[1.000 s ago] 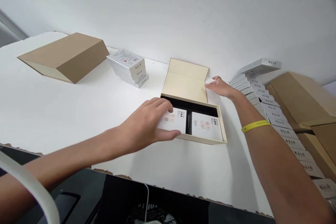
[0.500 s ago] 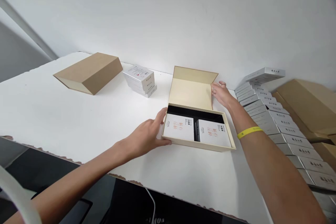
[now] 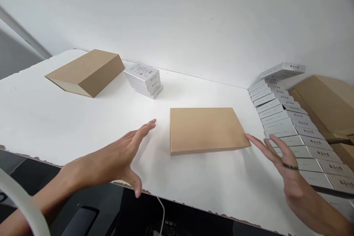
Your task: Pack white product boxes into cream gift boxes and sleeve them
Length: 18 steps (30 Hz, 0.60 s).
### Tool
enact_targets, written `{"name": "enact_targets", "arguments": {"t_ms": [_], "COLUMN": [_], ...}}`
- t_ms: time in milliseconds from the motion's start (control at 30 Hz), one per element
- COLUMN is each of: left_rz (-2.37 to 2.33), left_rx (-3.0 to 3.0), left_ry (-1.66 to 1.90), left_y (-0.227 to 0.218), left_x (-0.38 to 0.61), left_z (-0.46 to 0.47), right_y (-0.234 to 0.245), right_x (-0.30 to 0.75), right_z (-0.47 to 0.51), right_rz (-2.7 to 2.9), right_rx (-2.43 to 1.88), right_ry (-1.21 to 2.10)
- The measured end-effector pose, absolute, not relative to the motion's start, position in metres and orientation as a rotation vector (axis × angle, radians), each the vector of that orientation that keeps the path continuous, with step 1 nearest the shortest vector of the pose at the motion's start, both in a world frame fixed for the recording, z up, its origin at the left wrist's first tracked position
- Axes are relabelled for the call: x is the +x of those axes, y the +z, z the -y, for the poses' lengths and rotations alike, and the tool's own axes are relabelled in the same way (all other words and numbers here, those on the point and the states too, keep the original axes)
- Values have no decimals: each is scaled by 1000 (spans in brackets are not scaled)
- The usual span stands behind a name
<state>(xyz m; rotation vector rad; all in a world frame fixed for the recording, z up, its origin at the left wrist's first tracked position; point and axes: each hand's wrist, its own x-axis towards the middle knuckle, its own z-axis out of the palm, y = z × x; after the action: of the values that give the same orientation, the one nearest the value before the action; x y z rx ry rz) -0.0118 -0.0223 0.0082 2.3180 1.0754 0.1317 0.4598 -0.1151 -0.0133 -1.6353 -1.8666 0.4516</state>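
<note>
A flat brown gift box (image 3: 206, 129) lies closed on the white table (image 3: 177, 177), its lid down and its contents hidden. To its left, my left hand (image 3: 118, 158) hovers apart from it, fingers stretched and thumb spread, holding nothing. At the box's right front corner is my right hand (image 3: 282, 166), also with fingers spread. One of its fingertips reaches the corner or comes very close; I cannot tell whether it touches.
Farther left stands a second brown box (image 3: 87, 72), beside a short stack of small silvery-white boxes (image 3: 143, 79). Many such boxes (image 3: 298, 132) form stepped rows along the right, with an open cardboard carton (image 3: 326, 103) behind them. A white wall (image 3: 177, 22) backs the table.
The box's lid has swung down, covering the white packs inside. My left hand has let go and drawn back left; my right hand has left the lid and come toward me.
</note>
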Motion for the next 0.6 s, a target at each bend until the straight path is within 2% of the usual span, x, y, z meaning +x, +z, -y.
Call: {"name": "enact_targets", "arguments": {"t_ms": [100, 300, 500, 600], "left_rz": [-951, -829, -696, -729], "left_rx": [2246, 2152, 2234, 2245], "left_ry": [325, 446, 675, 706], "left_y": [0, -29, -49, -51], "left_x": [4, 54, 62, 51], "left_z": [4, -40, -34, -17], "right_y": [-39, -59, -67, -64], "right_x": [462, 419, 373, 351], "right_z": [141, 138, 135, 147], "right_rz": [1915, 1453, 1197, 1106], "right_rx": [-1618, -1705, -1469, -1525], "right_ry": [566, 858, 758, 724]}}
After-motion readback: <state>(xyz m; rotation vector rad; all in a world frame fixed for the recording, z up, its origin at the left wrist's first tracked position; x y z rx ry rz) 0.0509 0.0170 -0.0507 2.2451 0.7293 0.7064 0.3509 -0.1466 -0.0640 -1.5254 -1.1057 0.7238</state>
